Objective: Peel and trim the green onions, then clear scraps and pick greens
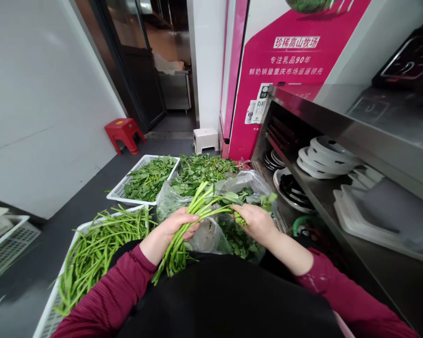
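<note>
My left hand [179, 222] is closed around a bunch of long green vegetable stems [199, 201], whose leafy lower part hangs over my lap. A few stems bend from this bunch across to my right hand [256, 224], which is closed on short stem pieces [238, 218]. Under both hands lies an open clear plastic bag [211, 237] with loose leafy greens [238, 234] in and around it. Bare stems [98, 249] fill a white basket [52, 300] beside my left arm.
Farther forward, another white basket [119, 191] holds leafy greens, next to a heap of greens [207, 168]. A red stool [125, 134] and a white stool [206, 139] stand beyond. Close on my right is a steel shelf unit [324, 122] with stacked dishes [326, 157].
</note>
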### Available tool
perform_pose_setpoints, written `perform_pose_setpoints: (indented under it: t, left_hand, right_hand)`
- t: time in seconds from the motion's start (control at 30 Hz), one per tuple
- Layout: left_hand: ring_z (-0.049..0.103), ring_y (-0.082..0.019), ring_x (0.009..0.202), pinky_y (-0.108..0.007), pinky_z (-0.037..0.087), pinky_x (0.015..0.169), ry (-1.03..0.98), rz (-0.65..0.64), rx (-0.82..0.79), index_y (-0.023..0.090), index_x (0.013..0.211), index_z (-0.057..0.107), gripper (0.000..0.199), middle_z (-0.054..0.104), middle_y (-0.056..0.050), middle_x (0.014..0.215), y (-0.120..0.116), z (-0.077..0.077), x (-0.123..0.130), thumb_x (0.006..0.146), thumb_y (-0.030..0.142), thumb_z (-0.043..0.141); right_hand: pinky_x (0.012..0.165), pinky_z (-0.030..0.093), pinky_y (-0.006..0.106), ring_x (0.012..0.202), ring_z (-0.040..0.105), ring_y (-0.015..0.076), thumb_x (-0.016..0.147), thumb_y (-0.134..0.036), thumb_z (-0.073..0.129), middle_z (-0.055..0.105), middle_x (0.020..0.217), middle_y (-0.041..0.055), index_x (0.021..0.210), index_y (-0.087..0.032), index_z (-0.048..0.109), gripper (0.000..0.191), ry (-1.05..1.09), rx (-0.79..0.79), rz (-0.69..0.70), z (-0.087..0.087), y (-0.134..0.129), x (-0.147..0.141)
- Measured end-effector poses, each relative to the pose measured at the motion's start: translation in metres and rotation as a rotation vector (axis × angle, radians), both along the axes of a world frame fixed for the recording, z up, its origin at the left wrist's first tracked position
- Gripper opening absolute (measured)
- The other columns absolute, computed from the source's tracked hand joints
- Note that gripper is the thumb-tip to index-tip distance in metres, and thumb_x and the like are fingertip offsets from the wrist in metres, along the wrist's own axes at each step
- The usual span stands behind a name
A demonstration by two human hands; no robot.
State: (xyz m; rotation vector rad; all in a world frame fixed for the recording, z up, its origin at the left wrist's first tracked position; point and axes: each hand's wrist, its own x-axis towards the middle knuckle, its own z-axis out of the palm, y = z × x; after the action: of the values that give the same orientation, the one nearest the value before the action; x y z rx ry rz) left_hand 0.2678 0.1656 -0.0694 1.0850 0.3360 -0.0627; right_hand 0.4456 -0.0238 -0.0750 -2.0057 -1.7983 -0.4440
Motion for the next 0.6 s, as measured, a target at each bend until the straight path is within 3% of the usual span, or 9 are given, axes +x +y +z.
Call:
perform_pose_setpoints:
  t: [0.2,0.3,0.4,0.5,0.6]
  left_hand:
    - [0.041,-0.007,0.027,-0.016,0.027,0.027,0.027,0.02,-0.016,0.011,0.078,0.056,0.021,0.051,0.003,0.047,-0.001,-0.001,-0.004,0.069,0.027,0.064]
    - [0.042,-0.007,0.028,-0.016,0.027,0.028,0.053,0.05,0.011,0.012,0.078,0.054,0.02,0.052,0.003,0.047,-0.002,-0.003,-0.004,0.069,0.026,0.065]
    - [0.043,-0.007,0.029,-0.016,0.029,0.028,0.062,0.014,0.023,0.013,0.08,0.053,0.022,0.053,0.002,0.047,-0.008,-0.003,0.001,0.068,0.026,0.066]
    - [0.042,-0.007,0.029,-0.016,0.029,0.029,0.042,-0.036,0.035,0.013,0.076,0.052,0.022,0.053,0.002,0.047,-0.016,0.0,0.01,0.069,0.027,0.066]
    - [0.042,-0.007,0.029,-0.015,0.027,0.028,0.016,-0.075,0.038,0.014,0.077,0.051,0.02,0.053,0.002,0.047,-0.023,0.007,0.019,0.07,0.025,0.065]
  right_hand:
    - [0.063,0.039,0.028,0.067,0.054,0.0172,0.082,-0.011,0.043,0.06,0.071,0.0076,0.102,-0.013,0.062,0.029,-0.142,0.007,0.065,-0.014,0.006,0.003]
    - [0.06,0.039,0.027,0.065,0.054,0.0169,0.083,-0.016,0.044,0.059,0.07,0.0072,0.097,-0.013,0.064,0.025,-0.07,0.002,0.155,-0.015,0.003,0.004]
    - [0.063,0.043,0.027,0.069,0.056,0.0169,0.082,-0.023,0.047,0.062,0.076,0.007,0.088,-0.015,0.064,0.02,0.307,0.119,0.151,-0.015,0.001,0.002]
    - [0.064,0.044,0.027,0.067,0.056,0.0163,0.081,-0.03,0.05,0.061,0.072,0.004,0.077,-0.017,0.062,0.018,0.826,0.24,-0.044,-0.013,0.0,-0.003]
    - [0.052,0.039,0.025,0.053,0.049,0.0135,0.08,-0.036,0.051,0.056,0.059,0.0006,0.072,-0.016,0.059,0.023,1.214,0.219,-0.222,-0.014,-0.004,-0.01]
